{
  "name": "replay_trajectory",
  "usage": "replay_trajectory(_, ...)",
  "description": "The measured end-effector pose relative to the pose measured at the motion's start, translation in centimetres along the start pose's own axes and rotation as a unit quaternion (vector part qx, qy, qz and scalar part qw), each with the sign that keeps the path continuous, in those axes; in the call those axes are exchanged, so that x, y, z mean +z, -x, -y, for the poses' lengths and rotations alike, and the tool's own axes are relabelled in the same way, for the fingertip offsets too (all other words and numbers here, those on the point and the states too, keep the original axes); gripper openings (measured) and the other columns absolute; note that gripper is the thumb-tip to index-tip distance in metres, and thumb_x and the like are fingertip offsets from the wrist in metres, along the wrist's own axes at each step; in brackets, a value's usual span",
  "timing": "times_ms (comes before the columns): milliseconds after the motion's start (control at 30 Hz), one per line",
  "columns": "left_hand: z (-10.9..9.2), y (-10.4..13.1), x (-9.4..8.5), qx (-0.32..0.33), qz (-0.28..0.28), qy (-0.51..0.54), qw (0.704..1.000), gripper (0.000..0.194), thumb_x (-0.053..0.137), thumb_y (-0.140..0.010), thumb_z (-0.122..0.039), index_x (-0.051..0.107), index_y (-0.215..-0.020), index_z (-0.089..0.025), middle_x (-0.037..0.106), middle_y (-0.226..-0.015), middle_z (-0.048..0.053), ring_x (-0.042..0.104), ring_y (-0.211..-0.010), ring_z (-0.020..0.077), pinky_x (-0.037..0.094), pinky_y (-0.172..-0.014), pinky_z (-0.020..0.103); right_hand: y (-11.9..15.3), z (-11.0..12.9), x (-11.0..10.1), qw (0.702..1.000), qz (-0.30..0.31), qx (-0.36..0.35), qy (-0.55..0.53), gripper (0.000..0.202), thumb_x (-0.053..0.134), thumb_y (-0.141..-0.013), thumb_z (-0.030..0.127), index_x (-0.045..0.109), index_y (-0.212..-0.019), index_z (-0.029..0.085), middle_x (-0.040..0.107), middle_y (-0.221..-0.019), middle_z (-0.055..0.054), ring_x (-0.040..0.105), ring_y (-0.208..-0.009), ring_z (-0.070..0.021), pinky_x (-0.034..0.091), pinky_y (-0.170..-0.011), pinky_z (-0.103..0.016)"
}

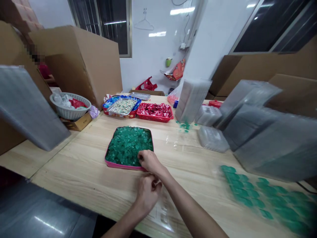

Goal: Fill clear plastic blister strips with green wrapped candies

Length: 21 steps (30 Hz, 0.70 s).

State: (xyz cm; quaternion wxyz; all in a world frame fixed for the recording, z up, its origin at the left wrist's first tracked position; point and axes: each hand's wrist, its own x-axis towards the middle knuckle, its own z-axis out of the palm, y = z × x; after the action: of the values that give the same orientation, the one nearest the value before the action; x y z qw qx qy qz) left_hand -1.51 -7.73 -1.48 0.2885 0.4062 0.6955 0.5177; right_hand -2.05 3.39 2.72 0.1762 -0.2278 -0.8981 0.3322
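Observation:
A pink-rimmed tray (128, 167) on the wooden table is heaped with small, shiny green pieces (130, 142). My right hand (150, 162) is at the tray's near right corner, its fingers curled down against the green pieces; what they pinch is hidden. Just below it, my left hand (148, 191) is closed, thumb and fingers pressed together, and I cannot make out what is in them. Under and beside the left hand lies a clear plastic blister sheet (164, 216), partly covered by my arms.
To the right lie clear sheets with green pieces (247, 191), blurred, before tall stacks of clear plastic trays (279, 142). At the back are a red tray of red packets (155, 113) and a metal tray of pale packets (123, 106). A white basket (70, 112) stands left.

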Motion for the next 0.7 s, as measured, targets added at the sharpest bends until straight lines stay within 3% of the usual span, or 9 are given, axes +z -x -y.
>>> replay_trajectory(67,-0.2,0.4,-1.2,0.003,-0.023,0.009,1.000,0.011,0.053,-0.071,-0.015,0.064,-0.068,-0.016,0.062,-0.062,0.003,0.055,-0.057,0.0157,0.037,-0.054,0.024,0.9,-0.5,-0.7,0.999,-0.004,0.007,-0.044,0.016,0.055,-0.065,0.004,0.063,-0.066,0.018,0.061,-0.058,0.001,0.056,-0.057,-0.0136,0.039,-0.054,-0.022)
replay_trajectory(133,-0.6,0.7,-2.1,0.000,-0.066,0.029,0.997,0.009,0.054,-0.071,-0.017,0.062,-0.067,-0.016,0.061,-0.063,0.002,0.055,-0.059,0.0153,0.038,-0.054,0.023,2.5,-1.0,-1.7,0.986,-0.010,0.022,-0.167,0.005,0.059,-0.069,0.014,0.062,-0.072,0.017,0.060,-0.059,0.002,0.054,-0.055,-0.0120,0.040,-0.052,-0.021)
replay_trajectory(267,-1.5,1.3,-2.6,0.003,-0.125,0.098,0.987,0.007,0.056,-0.075,-0.022,0.060,-0.072,-0.017,0.061,-0.066,0.001,0.056,-0.061,0.0141,0.041,-0.055,0.022,6.9,-1.7,-3.4,0.914,-0.021,0.063,-0.400,0.019,0.072,-0.067,0.031,0.063,-0.075,0.016,0.061,-0.063,0.001,0.055,-0.057,-0.0119,0.044,-0.055,-0.023)
replay_trajectory(467,-2.2,1.9,-1.2,0.021,-0.080,0.120,0.989,0.009,0.059,-0.071,-0.017,0.067,-0.074,-0.016,0.066,-0.073,0.004,0.061,-0.068,0.0170,0.045,-0.062,0.024,11.8,-2.1,-2.8,0.887,-0.068,0.105,-0.445,0.021,0.076,-0.066,0.031,0.064,-0.075,0.017,0.062,-0.067,0.000,0.056,-0.059,-0.0115,0.044,-0.057,-0.023)
replay_trajectory(700,-2.3,2.6,-0.1,-0.013,-0.065,0.130,0.989,0.008,0.060,-0.070,-0.017,0.065,-0.074,-0.014,0.067,-0.070,0.004,0.061,-0.066,0.0177,0.047,-0.063,0.026,13.5,-2.3,-1.8,0.880,-0.158,0.095,-0.437,0.015,0.074,-0.068,0.027,0.063,-0.074,0.018,0.063,-0.071,-0.001,0.057,-0.066,-0.0135,0.046,-0.062,-0.024)
